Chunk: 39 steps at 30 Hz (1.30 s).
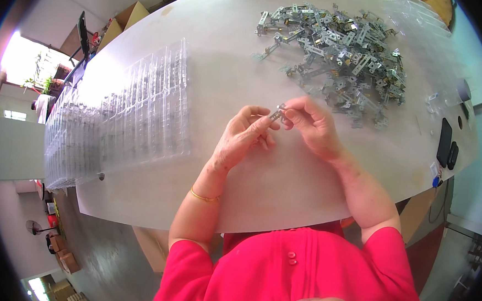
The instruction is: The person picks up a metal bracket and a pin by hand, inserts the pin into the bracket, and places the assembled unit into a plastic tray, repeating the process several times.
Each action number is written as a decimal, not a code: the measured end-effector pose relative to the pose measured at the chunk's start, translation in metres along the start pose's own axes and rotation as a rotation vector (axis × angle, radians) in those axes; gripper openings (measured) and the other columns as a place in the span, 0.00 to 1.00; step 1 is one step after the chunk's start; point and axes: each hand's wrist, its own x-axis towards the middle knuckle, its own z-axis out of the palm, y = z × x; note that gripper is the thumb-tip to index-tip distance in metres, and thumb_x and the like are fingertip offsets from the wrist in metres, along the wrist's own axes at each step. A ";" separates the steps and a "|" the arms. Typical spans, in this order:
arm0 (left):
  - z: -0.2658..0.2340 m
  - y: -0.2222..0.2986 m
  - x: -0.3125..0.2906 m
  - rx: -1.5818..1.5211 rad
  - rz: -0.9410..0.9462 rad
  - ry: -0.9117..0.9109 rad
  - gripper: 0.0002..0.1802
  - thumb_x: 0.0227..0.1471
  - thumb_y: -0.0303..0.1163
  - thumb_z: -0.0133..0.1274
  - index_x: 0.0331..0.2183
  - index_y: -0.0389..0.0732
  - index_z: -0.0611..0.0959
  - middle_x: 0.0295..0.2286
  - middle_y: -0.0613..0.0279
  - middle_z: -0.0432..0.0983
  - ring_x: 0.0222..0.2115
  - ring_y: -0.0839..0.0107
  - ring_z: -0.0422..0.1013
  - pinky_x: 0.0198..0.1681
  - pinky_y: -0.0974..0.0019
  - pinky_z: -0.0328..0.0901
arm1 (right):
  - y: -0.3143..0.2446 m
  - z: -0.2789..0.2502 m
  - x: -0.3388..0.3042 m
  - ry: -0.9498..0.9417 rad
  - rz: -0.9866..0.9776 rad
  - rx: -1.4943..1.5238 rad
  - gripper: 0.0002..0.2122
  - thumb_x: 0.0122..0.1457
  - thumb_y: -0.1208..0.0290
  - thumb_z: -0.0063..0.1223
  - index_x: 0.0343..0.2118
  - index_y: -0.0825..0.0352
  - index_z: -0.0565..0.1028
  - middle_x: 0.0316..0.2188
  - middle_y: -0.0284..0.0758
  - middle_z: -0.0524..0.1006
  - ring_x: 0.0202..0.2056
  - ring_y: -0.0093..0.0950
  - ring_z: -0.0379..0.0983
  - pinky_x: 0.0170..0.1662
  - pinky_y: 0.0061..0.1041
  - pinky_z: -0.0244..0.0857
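Note:
My left hand and my right hand meet over the middle of the white table, both pinching one small metal bracket between the fingertips. A gold bangle sits on my left wrist. Beyond my right hand lies a big loose pile of the same metal brackets. To the left of my left hand stand rows of clear plastic blister trays, some with small parts in their pockets.
Two dark flat devices lie near the table's right edge. More clear trays lie at the far right corner. Cardboard boxes stand beyond the far left end. The table's front edge runs just before my red shirt.

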 end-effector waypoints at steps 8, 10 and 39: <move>0.000 0.000 -0.002 0.187 -0.046 -0.061 0.18 0.64 0.33 0.52 0.50 0.32 0.76 0.32 0.65 0.78 0.23 0.83 0.70 0.24 0.78 0.59 | 0.001 0.002 -0.001 0.080 -0.056 -0.113 0.02 0.66 0.75 0.54 0.38 0.66 0.76 0.31 0.28 0.76 0.30 0.15 0.69 0.34 0.17 0.66; 0.001 -0.007 0.000 0.271 0.039 0.016 0.17 0.64 0.32 0.52 0.50 0.32 0.76 0.31 0.66 0.77 0.23 0.83 0.69 0.24 0.78 0.60 | 0.001 0.001 -0.001 0.155 -0.096 -0.241 0.02 0.66 0.74 0.55 0.38 0.66 0.76 0.30 0.27 0.76 0.30 0.15 0.69 0.33 0.17 0.64; 0.004 -0.033 0.004 1.098 0.796 0.222 0.20 0.53 0.20 0.57 0.49 0.35 0.76 0.30 0.56 0.76 0.26 0.63 0.75 0.29 0.63 0.70 | -0.014 0.014 -0.004 0.088 0.127 -0.195 0.08 0.66 0.71 0.54 0.44 0.68 0.73 0.20 0.28 0.72 0.24 0.15 0.68 0.28 0.19 0.63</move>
